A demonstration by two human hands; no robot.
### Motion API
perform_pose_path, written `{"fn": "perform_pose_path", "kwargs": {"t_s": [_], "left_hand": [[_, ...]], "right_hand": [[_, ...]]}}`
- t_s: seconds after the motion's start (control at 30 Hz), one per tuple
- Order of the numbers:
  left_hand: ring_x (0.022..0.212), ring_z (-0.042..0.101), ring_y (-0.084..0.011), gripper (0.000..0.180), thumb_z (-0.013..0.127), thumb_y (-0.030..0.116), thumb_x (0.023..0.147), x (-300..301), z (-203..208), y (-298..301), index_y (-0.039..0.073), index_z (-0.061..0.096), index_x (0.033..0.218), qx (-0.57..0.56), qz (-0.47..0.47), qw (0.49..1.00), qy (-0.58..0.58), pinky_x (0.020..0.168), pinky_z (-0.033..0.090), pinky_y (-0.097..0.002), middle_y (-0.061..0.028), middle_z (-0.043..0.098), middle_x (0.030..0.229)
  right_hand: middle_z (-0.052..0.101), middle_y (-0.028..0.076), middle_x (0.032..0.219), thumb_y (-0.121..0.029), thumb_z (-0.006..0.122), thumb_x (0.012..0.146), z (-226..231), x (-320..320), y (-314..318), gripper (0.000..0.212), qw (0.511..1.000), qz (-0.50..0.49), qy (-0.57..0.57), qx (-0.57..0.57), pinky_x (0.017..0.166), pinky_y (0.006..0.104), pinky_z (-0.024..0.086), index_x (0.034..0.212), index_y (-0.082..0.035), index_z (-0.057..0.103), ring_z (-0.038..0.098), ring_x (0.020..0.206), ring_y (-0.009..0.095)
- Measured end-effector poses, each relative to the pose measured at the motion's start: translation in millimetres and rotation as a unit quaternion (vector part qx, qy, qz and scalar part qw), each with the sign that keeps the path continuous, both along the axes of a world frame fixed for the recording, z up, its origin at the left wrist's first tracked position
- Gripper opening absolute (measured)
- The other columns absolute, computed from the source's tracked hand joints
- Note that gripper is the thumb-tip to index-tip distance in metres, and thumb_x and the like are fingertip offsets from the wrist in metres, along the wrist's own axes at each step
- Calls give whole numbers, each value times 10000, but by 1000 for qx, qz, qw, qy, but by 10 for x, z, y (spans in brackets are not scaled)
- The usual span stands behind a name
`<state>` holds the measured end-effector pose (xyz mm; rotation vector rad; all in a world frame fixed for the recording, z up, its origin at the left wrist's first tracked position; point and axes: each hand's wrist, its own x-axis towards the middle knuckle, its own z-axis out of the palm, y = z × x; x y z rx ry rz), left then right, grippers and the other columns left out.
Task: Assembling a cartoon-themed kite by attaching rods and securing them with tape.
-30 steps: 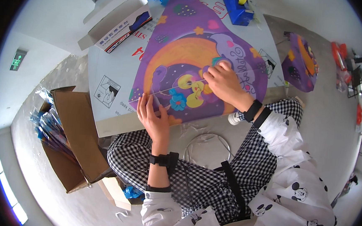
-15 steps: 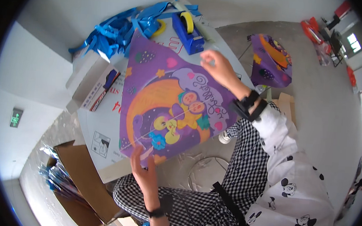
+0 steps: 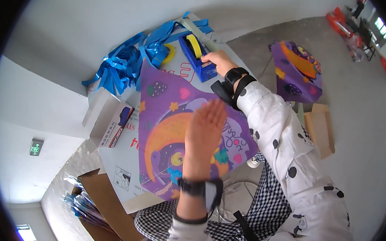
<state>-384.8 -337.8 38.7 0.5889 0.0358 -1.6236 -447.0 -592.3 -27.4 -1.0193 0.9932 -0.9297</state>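
The right hand (image 3: pixel 218 59) is up at about 12 o'clock, fingers wrapped onto the end of the blue tape dispenser (image 3: pixel 196 57) with its yellow roll, which sits on the bench (image 3: pixel 122 171) right beside a pile of blue ribbon (image 3: pixel 125 64) at 11. The left hand (image 3: pixel 205 129) is flat with fingers spread, hovering over the purple kite (image 3: pixel 180 140) mid-frame and gripping nothing. A second purple kite (image 3: pixel 297 72) lies on the floor at 2 o'clock.
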Motion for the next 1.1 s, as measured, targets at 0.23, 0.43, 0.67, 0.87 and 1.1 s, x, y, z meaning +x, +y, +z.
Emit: {"fn": "perform_pose_path", "kwargs": {"t_s": [0.23,0.43,0.67,0.87,1.1], "left_hand": [[1269,447,-276,554,469,305,971,338,-547,-1115,-88,367,1348,101,67,993,-8,1022,391,-409,-164,488,1290],[1366,330,-379,724,439,374,971,37,-293,-1572,-178,215,1382,54,73,994,64,1146,282,-461,-294,306,1448],[1359,366,-379,759,472,388,957,461,-491,-1409,-155,209,1417,61,72,994,52,1136,307,-471,-288,302,1465],[1276,476,-406,584,491,312,954,247,-471,-1585,-138,368,1306,83,61,994,-34,1079,392,-476,-278,474,1355],[1222,537,-379,555,591,291,920,255,-509,-1592,-124,427,1252,124,68,982,-129,1047,428,-447,-241,536,1309]], "right_hand": [[679,109,896,-190,665,814,241,174,232,266,998,7,-65,1,668,304,470,941,42,687,619,744,158],[703,210,824,-281,796,713,12,21,-179,371,974,-99,200,-31,771,395,522,854,50,705,693,837,325],[650,128,782,-305,652,887,295,-712,1774,350,993,18,91,-77,640,314,448,795,32,639,541,716,110],[642,34,1059,-108,681,887,507,-1865,3612,132,983,-27,79,167,864,269,444,989,-27,661,581,982,104],[598,57,1022,-127,683,883,364,-2011,3804,155,983,2,149,109,879,291,413,796,-32,597,563,961,140]]}}
